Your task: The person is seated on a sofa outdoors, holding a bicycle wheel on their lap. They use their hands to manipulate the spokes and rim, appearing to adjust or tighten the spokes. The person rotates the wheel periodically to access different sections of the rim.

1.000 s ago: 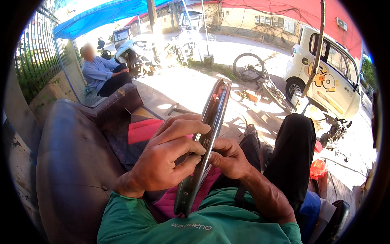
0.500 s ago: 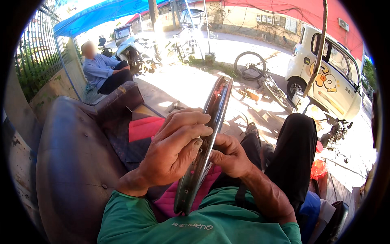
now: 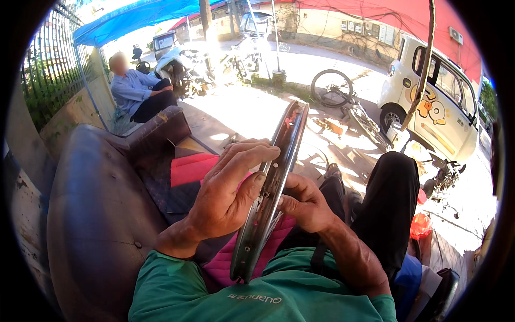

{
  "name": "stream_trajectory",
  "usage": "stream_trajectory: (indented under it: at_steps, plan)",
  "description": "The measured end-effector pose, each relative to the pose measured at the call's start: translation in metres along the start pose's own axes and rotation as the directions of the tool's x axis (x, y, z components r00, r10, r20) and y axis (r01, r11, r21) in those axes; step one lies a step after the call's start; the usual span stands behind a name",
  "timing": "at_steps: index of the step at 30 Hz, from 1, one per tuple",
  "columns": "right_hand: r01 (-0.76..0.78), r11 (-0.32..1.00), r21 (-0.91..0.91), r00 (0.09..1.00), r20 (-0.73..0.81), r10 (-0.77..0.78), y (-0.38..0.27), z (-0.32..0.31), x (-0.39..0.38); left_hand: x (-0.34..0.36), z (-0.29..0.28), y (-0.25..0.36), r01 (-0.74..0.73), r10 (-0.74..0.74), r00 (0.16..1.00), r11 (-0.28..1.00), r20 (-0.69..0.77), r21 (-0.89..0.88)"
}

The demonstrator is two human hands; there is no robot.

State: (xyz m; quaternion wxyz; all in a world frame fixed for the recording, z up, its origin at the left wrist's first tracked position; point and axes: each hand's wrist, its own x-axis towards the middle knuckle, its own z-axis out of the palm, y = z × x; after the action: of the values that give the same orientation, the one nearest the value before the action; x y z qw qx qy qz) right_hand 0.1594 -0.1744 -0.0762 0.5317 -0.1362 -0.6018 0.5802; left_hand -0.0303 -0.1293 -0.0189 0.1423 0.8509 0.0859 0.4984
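Note:
A bare metal wheel rim (image 3: 256,222) stands almost edge-on in front of my chest, its hollow outer channel with small holes facing me. Thin spokes show on its right side, low down. My left hand (image 3: 228,188) is at the rim's left side, with index fingertip and thumb tip against the channel around a hole. My right hand (image 3: 307,204) is on the other side, thumb and bent fingers closed close to the rim's inner edge. What sits between those fingers is hidden.
I sit on a worn brown padded sofa (image 3: 102,214) with a pink quilted cushion (image 3: 192,169). A person (image 3: 137,91) sits at the far left. A bicycle (image 3: 365,123) lies ahead, near a white van (image 3: 434,102). A red plastic bag (image 3: 420,225) is beside my right knee.
My left fingers have lifted and shifted up along the rim, and the thumb has opened away from them. The right hand and the rim hold nearly the same place.

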Motion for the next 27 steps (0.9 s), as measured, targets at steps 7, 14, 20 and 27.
stream_trajectory:
  at_steps: [7,14,20,27]
  plan:
    - [0.019,0.999,-0.035,1.0,0.015,-0.018,0.003,0.001,-0.001,-0.001,0.0,0.0,0.015,-0.015,1.0,1.0,-0.002,-0.01]
    - [-0.009,0.999,-0.036,1.0,-0.01,0.009,0.005,-0.004,-0.001,-0.001,-0.001,-0.002,-0.008,0.008,1.0,1.0,-0.003,0.012]
    - [0.041,0.999,0.011,0.999,-0.012,-0.041,0.005,0.004,0.001,0.002,0.0,-0.003,-0.029,0.029,0.999,0.999,-0.015,-0.027]
    - [0.009,0.999,-0.032,1.0,-0.03,-0.01,0.004,0.002,0.004,0.0,-0.002,-0.006,-0.025,0.025,0.999,1.0,-0.031,-0.015]
